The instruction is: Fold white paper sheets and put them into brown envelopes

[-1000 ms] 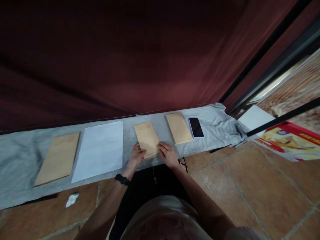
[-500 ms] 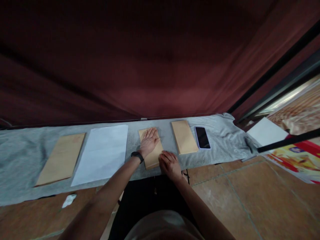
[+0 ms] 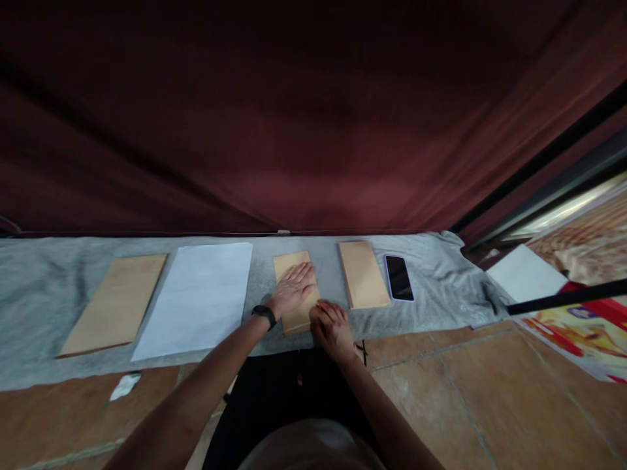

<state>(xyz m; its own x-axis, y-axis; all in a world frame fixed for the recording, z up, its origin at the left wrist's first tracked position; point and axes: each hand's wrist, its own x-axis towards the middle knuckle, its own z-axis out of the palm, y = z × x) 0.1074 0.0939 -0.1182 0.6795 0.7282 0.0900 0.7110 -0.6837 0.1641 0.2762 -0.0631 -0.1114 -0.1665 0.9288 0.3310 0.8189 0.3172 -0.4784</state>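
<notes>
In the middle of the grey cloth lies a brown paper envelope (image 3: 290, 261), with its long side pointing away from me. My left hand (image 3: 291, 287), with a dark band at the wrist, rests flat on it with fingers stretched out. At the envelope's lower right edge is my right hand (image 3: 334, 331), its fingers curled together on that edge; its thumb is mostly hidden. Right of it lies a stack of similar brown envelopes (image 3: 363, 274). To the left are white paper sheets (image 3: 196, 300) and a larger-looking brown envelope pile (image 3: 117, 303).
A phone (image 3: 399, 279) lies right of the stack on the grey cloth (image 3: 441, 281). Behind the cloth hangs a dark red curtain (image 3: 313, 163). A dark metal bar (image 3: 568, 297) and a colourful printed box (image 3: 582, 326) are at the right. White scrap (image 3: 125, 386) lies on the tiled floor.
My left hand has slid a little toward me along the envelope, its fingers now farther from the top edge. The right hand stays at the lower right edge. The view has shifted slightly.
</notes>
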